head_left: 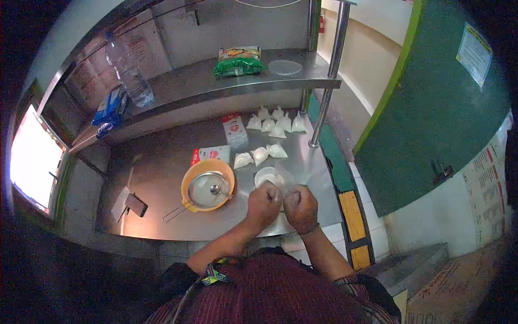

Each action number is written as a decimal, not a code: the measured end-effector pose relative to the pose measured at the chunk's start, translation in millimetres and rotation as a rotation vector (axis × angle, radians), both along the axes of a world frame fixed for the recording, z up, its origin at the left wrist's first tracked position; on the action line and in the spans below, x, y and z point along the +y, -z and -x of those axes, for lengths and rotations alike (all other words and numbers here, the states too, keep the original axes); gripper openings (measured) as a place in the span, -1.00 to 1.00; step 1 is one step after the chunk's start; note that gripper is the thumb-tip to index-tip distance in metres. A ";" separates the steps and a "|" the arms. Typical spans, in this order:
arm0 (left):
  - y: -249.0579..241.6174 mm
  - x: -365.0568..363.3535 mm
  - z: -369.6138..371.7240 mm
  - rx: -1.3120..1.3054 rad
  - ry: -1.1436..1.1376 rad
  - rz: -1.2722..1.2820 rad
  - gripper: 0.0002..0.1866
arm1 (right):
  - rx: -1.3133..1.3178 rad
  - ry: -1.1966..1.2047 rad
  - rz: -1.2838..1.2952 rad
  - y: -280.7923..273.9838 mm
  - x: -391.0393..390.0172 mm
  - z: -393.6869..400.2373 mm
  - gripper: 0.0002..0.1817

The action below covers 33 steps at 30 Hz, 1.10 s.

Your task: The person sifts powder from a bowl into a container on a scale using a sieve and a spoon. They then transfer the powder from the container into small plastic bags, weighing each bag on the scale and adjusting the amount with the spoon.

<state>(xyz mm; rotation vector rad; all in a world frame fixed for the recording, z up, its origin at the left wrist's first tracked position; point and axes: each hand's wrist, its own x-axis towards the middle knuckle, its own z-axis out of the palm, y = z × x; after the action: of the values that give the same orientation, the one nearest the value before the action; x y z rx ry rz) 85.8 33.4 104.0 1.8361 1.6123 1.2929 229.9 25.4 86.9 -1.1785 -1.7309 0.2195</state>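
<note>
Both hands are held close together over the front of the steel table. My left hand (264, 203) is closed, and so is my right hand (301, 208); a clear plastic bag (285, 175) shows just beyond and between them, its held part hidden by the fingers. Behind my left hand sits a white round bowl (264, 175), partly covered. To the left, an orange basin (186, 183) holds a sieve (202, 193) with white powder and a metal scoop (215, 189). Several small tied bags of white powder (259, 155) lie farther back.
Beyond stand more tied bags (277, 129) and a red-white packet (234, 129). A phone (136, 206) rests at the left. The overhead shelf (194, 81) holds a bottle (129, 75) and a green packet (239, 62). A metal post (326, 102) rises at the right.
</note>
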 end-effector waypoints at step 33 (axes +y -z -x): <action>14.9 39.3 35.6 -0.744 0.619 0.785 -0.74 | 0.309 -0.146 0.457 23.6 48.6 -30.2 -0.85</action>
<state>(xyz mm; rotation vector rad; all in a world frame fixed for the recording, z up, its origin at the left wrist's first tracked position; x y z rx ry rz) 50.2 72.7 89.1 1.0305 0.8378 0.7405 260.1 74.0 63.3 -1.2586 -1.5315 0.8769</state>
